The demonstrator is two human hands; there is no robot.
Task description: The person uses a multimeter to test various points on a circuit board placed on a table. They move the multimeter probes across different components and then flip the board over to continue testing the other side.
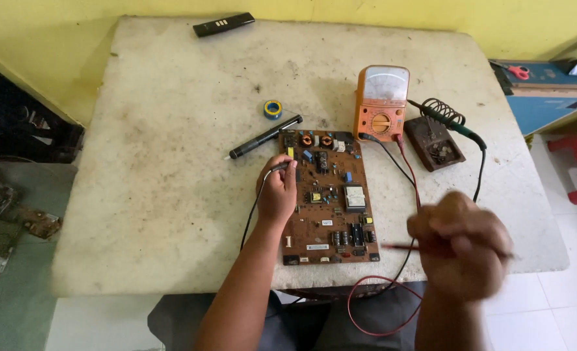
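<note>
Presently the left hand is curled around a black probe, fingers pressed together on it, with the tip resting at the upper left edge of a brown circuit board. A black lead runs from this probe down past the wrist. The right hand is blurred and raised off the table to the right of the board; it is closed in a fist around a thin red probe, whose red lead loops below the table edge.

The board lies flat near the front edge of the table and carries small white rectangular labels along its lower part and a grey block at mid-right. Just behind the board stands an orange analogue multimeter, both leads plugged in at its base. Right of it sits a soldering iron in a coiled stand. Left of the meter lie a black pen-shaped tool and a small blue and yellow spool. A black remote lies at the far edge.

The table is worn, stained white. Yellow walls stand behind, with a white tiled floor to the right.
</note>
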